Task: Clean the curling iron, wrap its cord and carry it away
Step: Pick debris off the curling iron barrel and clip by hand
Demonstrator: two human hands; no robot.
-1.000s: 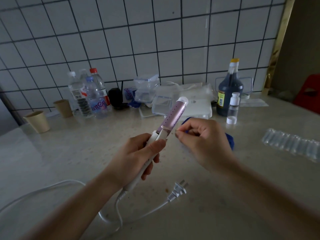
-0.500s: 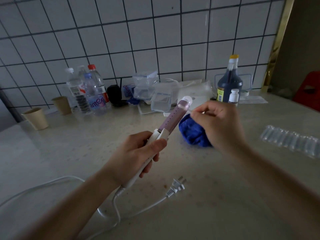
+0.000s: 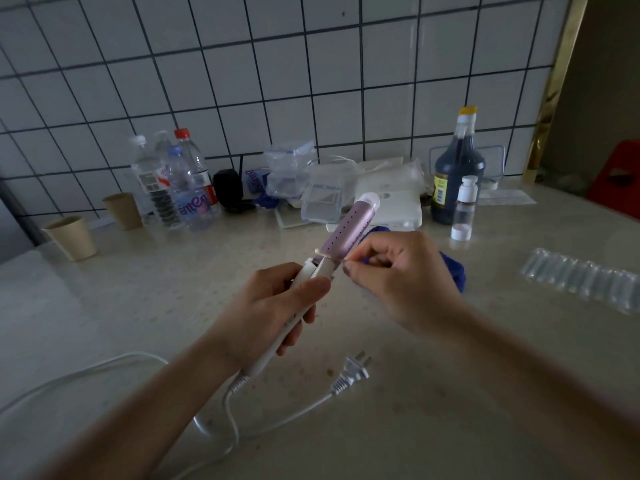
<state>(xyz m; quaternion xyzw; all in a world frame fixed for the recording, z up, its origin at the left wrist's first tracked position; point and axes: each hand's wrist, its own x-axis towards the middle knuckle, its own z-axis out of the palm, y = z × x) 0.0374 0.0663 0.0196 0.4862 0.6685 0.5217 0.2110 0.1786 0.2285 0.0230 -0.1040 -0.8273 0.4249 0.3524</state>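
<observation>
The left hand [image 3: 273, 313] grips the white handle of the curling iron [image 3: 330, 252], held above the desk [image 3: 450, 393] with its pink barrel tilted up and away. The right hand [image 3: 398, 278], fingers pinched, touches the barrel's base, a blue cloth [image 3: 453, 268] behind it. The cord [image 3: 221, 403] loops on the near desk, its plug [image 3: 351, 372] lying free.

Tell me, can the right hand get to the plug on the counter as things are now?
Probably yes. The plug lies in the open on the counter, below the right hand, with nothing between them. But that hand's fingers are pinched at the curling iron, so they must let go first.
</observation>
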